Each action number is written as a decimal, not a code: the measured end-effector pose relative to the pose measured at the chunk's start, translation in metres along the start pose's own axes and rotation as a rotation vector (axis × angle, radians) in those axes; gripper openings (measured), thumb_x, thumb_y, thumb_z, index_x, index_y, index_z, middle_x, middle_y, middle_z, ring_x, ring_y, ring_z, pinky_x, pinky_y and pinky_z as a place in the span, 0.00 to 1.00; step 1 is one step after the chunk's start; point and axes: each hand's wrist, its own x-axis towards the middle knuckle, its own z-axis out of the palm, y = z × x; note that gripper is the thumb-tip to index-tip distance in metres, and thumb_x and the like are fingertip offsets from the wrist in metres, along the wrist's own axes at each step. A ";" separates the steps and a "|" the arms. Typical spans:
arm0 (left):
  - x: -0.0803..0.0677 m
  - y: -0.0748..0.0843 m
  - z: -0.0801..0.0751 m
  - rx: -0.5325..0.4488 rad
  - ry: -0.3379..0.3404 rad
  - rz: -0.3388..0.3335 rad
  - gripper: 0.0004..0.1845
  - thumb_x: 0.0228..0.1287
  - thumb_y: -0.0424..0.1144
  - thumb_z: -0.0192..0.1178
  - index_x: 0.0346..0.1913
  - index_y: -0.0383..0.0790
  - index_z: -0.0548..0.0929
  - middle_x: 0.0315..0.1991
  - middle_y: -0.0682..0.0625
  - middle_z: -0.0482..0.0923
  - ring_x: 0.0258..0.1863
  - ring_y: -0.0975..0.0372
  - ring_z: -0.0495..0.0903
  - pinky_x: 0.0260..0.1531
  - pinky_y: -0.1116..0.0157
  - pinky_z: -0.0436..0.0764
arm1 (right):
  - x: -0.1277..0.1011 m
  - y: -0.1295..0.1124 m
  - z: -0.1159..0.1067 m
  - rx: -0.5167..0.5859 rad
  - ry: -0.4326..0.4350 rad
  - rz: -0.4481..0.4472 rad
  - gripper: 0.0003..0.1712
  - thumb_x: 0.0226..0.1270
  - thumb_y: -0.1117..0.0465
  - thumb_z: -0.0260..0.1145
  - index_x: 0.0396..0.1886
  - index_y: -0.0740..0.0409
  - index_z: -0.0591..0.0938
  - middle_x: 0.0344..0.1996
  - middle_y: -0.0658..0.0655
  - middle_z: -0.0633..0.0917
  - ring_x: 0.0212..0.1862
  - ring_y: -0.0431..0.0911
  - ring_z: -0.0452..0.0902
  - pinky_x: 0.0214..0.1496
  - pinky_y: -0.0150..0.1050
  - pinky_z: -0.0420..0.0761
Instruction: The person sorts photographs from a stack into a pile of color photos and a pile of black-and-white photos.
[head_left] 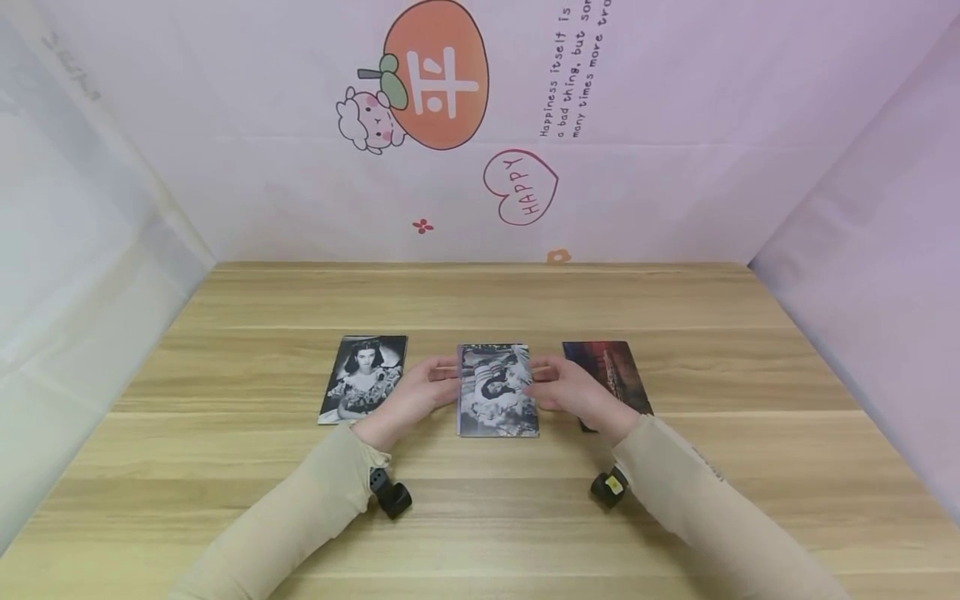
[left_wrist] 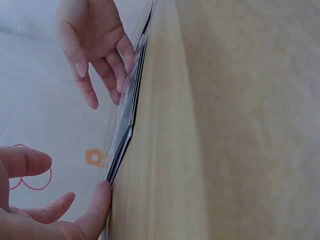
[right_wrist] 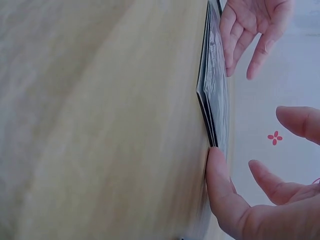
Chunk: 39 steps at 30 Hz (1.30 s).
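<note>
Stack: thin pile of black-and-white photo cards point(head_left: 497, 392) lying on the pale wooden table point(head_left: 480, 517), squeezed between both hands.
Left hand: left hand point(head_left: 417, 393) touches the pile's left edge, thumb point(left_wrist: 98, 206) against it, fingers relaxed and spread.
Right hand: right hand point(head_left: 572, 388) meets the opposite edge, thumb point(right_wrist: 218, 172) pressed there, fingers loosely extended.
Neighbours: black-and-white portrait card point(head_left: 363, 379) just outside the left hand; dark reddish card point(head_left: 609, 375) partly under the right wrist.
</note>
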 end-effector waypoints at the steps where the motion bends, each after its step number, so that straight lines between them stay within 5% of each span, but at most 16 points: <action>1: 0.000 0.000 0.000 -0.004 -0.002 -0.001 0.27 0.63 0.28 0.54 0.64 0.25 0.64 0.59 0.30 0.70 0.57 0.43 0.73 0.58 0.55 0.76 | 0.000 0.000 0.000 0.003 -0.002 -0.004 0.31 0.66 0.64 0.60 0.67 0.66 0.63 0.64 0.71 0.66 0.63 0.61 0.68 0.59 0.47 0.78; 16: -0.001 0.000 0.002 0.012 0.024 -0.013 0.25 0.64 0.30 0.54 0.64 0.27 0.66 0.59 0.32 0.72 0.57 0.44 0.74 0.58 0.56 0.76 | -0.003 -0.001 0.001 -0.010 0.024 -0.036 0.30 0.67 0.62 0.60 0.67 0.64 0.66 0.64 0.70 0.68 0.62 0.59 0.70 0.58 0.47 0.78; 24: -0.002 0.000 0.003 -0.026 0.020 0.006 0.25 0.64 0.29 0.53 0.64 0.25 0.65 0.58 0.29 0.71 0.56 0.43 0.74 0.56 0.57 0.77 | 0.000 -0.001 0.003 0.045 0.103 -0.006 0.36 0.65 0.64 0.61 0.70 0.62 0.59 0.59 0.68 0.71 0.56 0.57 0.75 0.54 0.44 0.81; 39: 0.005 -0.003 0.005 -0.020 0.070 0.000 0.31 0.53 0.22 0.60 0.63 0.25 0.66 0.54 0.33 0.74 0.52 0.48 0.78 0.53 0.61 0.80 | 0.006 0.003 0.006 0.042 0.166 -0.012 0.34 0.61 0.72 0.60 0.68 0.66 0.64 0.47 0.64 0.75 0.46 0.50 0.79 0.47 0.42 0.84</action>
